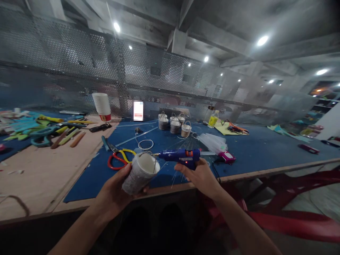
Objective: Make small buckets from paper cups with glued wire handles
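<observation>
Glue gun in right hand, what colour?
The plastic hot glue gun is blue with a small orange patch; head view shows it best.

Dim workshop. Perforated metal screen (79,67) runs behind the surface (265,148), which has a blue mat on the right and bare plywood (39,170) on the left. Concrete ceiling beams (186,32), round ceiling lights (262,40) lit. Red plastic chair (292,212) lower right. Shelves (324,102) far right, blurred.

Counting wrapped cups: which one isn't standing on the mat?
The cup in the left hand, tilted toward the glue gun; the other cups stand upright together farther back.
</observation>
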Motion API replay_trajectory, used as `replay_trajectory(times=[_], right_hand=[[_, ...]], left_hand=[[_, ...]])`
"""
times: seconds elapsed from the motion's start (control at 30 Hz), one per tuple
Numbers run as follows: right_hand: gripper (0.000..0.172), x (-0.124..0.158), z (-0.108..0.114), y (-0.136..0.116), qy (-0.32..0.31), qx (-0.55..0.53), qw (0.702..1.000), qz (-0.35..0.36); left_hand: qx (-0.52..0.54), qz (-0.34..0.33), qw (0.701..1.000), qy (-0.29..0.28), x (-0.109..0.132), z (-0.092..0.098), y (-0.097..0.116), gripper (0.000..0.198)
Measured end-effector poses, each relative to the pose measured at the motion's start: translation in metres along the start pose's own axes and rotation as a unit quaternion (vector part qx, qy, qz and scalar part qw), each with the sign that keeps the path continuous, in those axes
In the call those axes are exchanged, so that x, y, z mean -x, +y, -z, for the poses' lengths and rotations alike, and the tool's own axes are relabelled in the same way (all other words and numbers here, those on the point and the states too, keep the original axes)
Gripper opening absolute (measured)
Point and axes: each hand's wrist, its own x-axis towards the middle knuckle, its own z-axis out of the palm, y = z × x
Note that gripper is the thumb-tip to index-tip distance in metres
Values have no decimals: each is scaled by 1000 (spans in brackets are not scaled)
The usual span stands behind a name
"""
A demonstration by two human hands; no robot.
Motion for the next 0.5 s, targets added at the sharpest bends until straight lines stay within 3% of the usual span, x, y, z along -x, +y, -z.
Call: replay_trajectory(times=[0.2,0.5], right_hand=[[30,1,-5,3,30,38,997,65],[33,1,-7,4,35,57,996,57]], left_hand=[[13,24,999,-16,0,0,-2,41],[24,43,998,-37,1,-11,-2,37]])
